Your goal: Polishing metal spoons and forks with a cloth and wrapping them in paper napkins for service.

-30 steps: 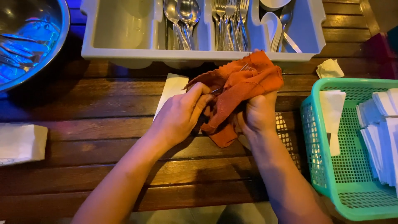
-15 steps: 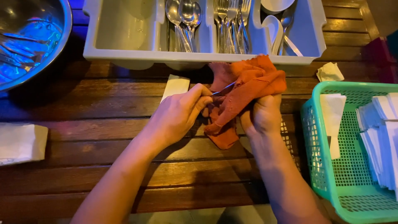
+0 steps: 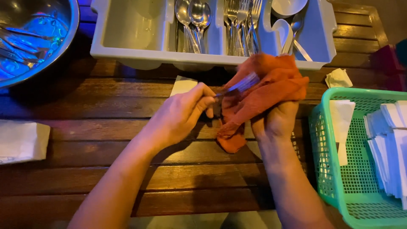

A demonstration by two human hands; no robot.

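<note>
Steel bowl (image 3: 34, 38), far left: more cutlery lies in it, apparently not yet wiped. Left hand (image 3: 180, 116): fingers pinched shut on the handle of a fork (image 3: 238, 86), tines blurred. Orange cloth (image 3: 263, 93): just right of the fork, touching its tines, bunched in the closed right hand (image 3: 277, 121). Sorting tray (image 3: 135, 57), far centre: spoons and forks already filed. Green basket (image 3: 339, 182), right: folded napkins.

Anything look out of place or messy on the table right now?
Only small things. A crumpled scrap of paper lies loose on the wooden table, outside the green basket of folded napkins. The left hand holds a fork against the orange cloth in the right hand. Nothing looks spilled or broken.
</note>
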